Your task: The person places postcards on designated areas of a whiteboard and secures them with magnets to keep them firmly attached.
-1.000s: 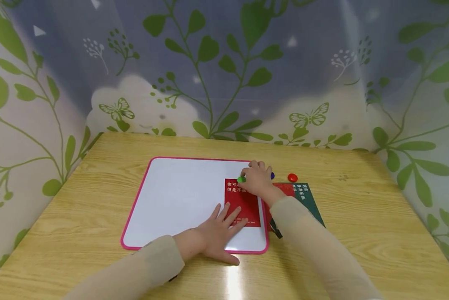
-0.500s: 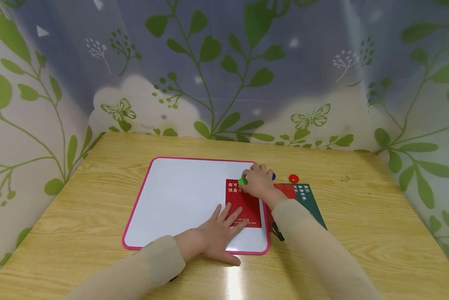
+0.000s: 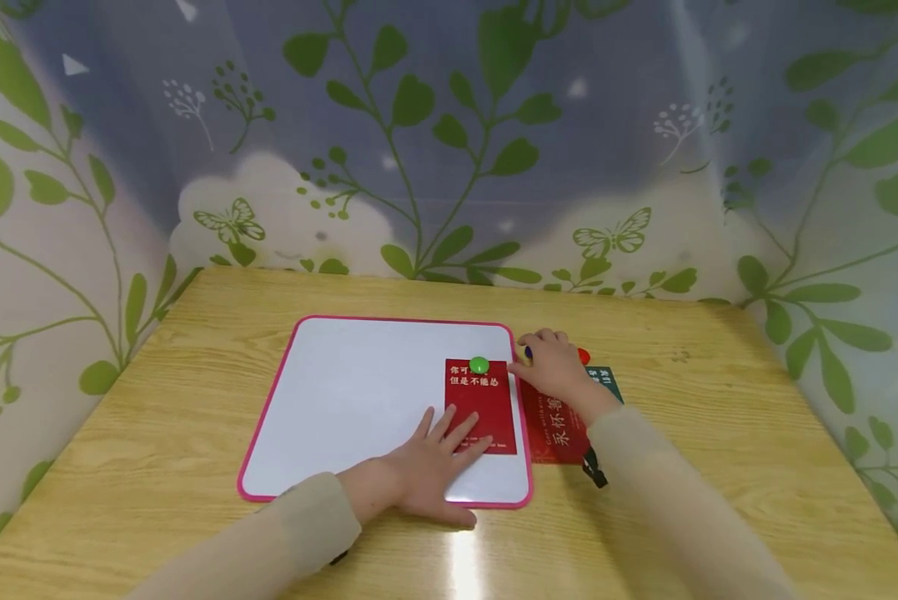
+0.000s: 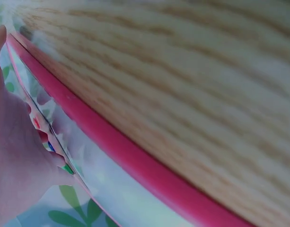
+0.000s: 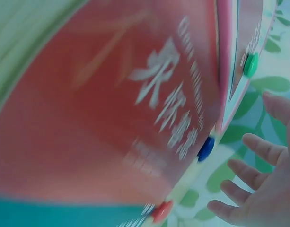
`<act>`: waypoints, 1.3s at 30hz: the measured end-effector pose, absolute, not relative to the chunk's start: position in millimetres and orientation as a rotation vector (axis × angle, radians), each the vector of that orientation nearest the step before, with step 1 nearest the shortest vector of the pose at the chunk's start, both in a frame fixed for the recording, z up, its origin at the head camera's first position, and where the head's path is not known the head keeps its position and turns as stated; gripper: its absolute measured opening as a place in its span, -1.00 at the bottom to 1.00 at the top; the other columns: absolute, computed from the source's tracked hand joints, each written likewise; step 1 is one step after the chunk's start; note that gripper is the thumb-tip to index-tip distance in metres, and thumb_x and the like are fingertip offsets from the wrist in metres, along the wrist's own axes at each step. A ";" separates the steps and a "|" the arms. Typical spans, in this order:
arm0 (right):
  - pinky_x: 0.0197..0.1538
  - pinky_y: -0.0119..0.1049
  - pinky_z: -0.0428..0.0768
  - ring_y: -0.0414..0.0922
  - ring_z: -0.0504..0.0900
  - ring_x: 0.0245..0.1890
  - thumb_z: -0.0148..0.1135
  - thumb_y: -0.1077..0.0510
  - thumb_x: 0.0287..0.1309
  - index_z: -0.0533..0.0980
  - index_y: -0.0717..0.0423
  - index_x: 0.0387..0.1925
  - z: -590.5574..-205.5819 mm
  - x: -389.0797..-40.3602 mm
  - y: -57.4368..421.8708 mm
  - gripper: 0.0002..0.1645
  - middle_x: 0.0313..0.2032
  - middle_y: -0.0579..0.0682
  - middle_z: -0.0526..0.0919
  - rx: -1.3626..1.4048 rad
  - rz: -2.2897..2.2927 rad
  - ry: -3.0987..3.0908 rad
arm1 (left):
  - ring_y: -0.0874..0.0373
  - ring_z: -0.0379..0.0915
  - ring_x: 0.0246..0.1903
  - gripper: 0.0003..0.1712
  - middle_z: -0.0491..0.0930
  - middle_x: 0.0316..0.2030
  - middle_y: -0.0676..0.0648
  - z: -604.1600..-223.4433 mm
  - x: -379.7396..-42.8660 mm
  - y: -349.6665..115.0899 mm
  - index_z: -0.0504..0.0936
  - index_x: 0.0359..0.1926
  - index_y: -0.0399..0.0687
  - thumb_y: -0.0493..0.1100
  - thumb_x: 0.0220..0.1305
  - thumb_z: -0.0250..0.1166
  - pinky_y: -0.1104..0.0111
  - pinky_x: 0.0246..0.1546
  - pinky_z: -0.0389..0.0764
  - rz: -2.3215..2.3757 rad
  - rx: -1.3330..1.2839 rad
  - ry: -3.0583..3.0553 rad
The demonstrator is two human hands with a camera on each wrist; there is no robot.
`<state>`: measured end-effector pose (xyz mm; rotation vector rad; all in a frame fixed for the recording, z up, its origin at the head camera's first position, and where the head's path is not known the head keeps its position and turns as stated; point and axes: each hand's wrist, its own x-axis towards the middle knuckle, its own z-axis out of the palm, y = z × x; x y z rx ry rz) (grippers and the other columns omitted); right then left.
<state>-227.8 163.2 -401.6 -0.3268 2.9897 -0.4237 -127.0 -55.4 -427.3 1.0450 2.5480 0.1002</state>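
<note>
My left hand (image 3: 432, 477) lies spread on the lower part of a red card (image 3: 480, 412) with white writing. That card sits on the right side of a pink-framed whiteboard (image 3: 358, 392). A round green magnet (image 3: 479, 365) rests on the card's top edge, touched by no hand. Just right of the board, my right hand (image 3: 559, 368) hovers by a blue magnet (image 5: 206, 148). In the right wrist view its fingers (image 5: 263, 149) are spread and hold nothing. A red magnet (image 3: 584, 357) shows partly behind that hand.
Another red card (image 3: 557, 429) lies beside the board, partly beneath my right arm. A dark green card (image 3: 608, 383) shows past the right wrist. A patterned curtain (image 3: 449, 150) hangs behind the wooden table (image 3: 719, 417).
My right hand has let go of the green magnet and moved right, off the board, toward the blue magnet. The green magnet stays on the card. My left hand keeps its place.
</note>
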 end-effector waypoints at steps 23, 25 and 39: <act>0.19 0.27 0.26 0.29 0.28 0.14 0.23 -0.10 0.13 0.37 0.28 0.18 -406.6 -211.1 217.6 -0.29 0.17 0.36 0.36 -0.309 -0.384 2.968 | -0.28 -0.37 0.44 0.10 -0.19 0.48 -0.17 -412.1 -149.3 -117.1 -0.07 0.47 0.05 0.45 0.06 0.13 -0.26 0.33 -0.28 0.205 0.868 2.766; 0.19 0.28 0.25 0.30 0.27 0.15 0.23 -0.13 0.11 0.36 0.28 0.19 -406.5 -210.4 220.2 -0.26 0.18 0.37 0.34 -0.302 -0.361 2.951 | -0.31 -0.36 0.43 0.10 -0.19 0.47 -0.20 -410.8 -150.4 -125.0 -0.06 0.47 0.02 0.44 0.07 0.12 -0.29 0.31 -0.28 0.219 0.854 2.784; 0.13 0.31 0.31 0.32 0.23 0.16 0.37 -0.21 -0.10 0.26 0.29 0.27 -404.3 -207.0 234.5 0.01 0.20 0.40 0.29 -0.285 -0.271 2.842 | -0.42 -0.31 0.39 0.06 -0.13 0.44 -0.34 -412.5 -151.5 -181.6 0.02 0.43 -0.17 0.37 0.13 0.15 -0.37 0.24 -0.29 0.301 0.668 2.862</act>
